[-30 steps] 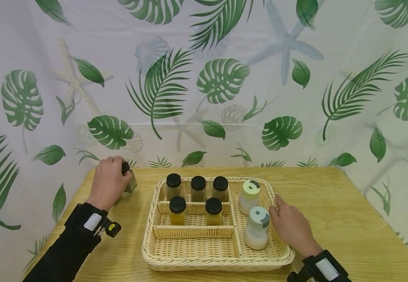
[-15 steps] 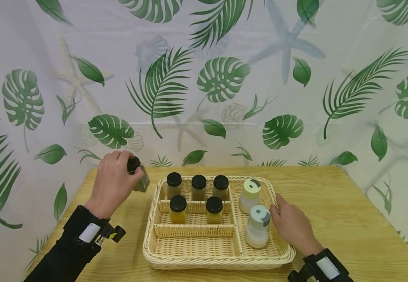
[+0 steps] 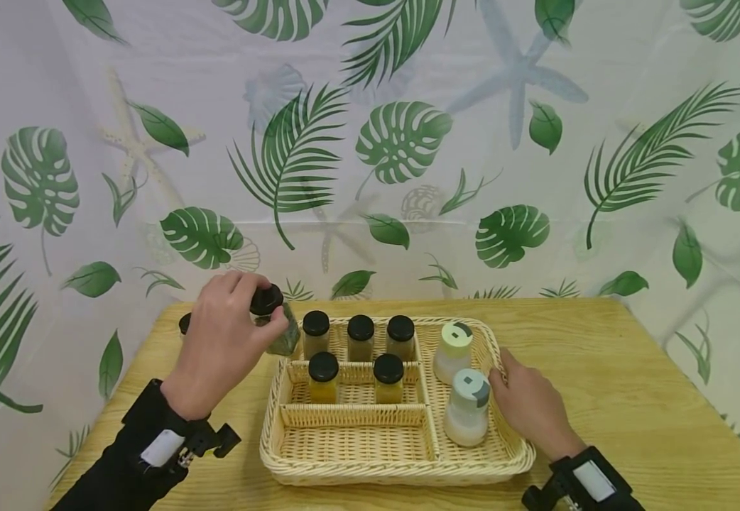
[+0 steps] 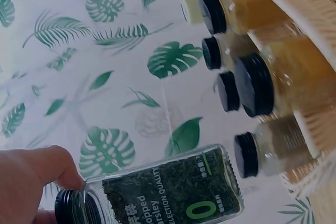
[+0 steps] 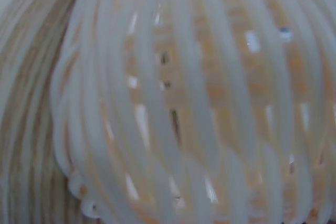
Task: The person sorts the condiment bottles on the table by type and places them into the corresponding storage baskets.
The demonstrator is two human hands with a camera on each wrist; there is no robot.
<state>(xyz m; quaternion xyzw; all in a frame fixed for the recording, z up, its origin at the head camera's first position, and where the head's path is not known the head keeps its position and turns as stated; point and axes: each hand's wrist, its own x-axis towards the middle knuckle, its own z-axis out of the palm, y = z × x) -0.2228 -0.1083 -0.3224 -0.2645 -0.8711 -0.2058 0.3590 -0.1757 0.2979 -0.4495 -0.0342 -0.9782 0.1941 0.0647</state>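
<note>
My left hand (image 3: pixel 226 337) pinches a glass jar of chopped parsley (image 4: pixel 170 190) by its black lid. The jar hangs tilted just outside the back left corner of a wicker basket (image 3: pixel 395 472). At the basket's right side my right hand (image 3: pixel 530 404) grips the rim. Inside the basket, three black-lidded jars (image 3: pixel 360 341) stand in the back compartment. Two jars with yellow contents (image 3: pixel 323 380) occupy the middle one. Two shakers, one with a yellow-green top (image 3: pixel 454 348) and one with a pale blue top (image 3: pixel 468 408), fill the right compartment.
Behind my left hand, a black lid (image 3: pixel 185 323) shows partly, its body hidden. The basket sits on a wooden table (image 3: pixel 626 397). A leaf-patterned sheet (image 3: pixel 402 142) hangs along the back and sides. Blurred basket weave (image 5: pixel 194 98) fills the right wrist view.
My left hand has carried the parsley jar rightward, from the table's left side to beside the basket. A black lid has come into sight behind it. The right hand keeps its grip.
</note>
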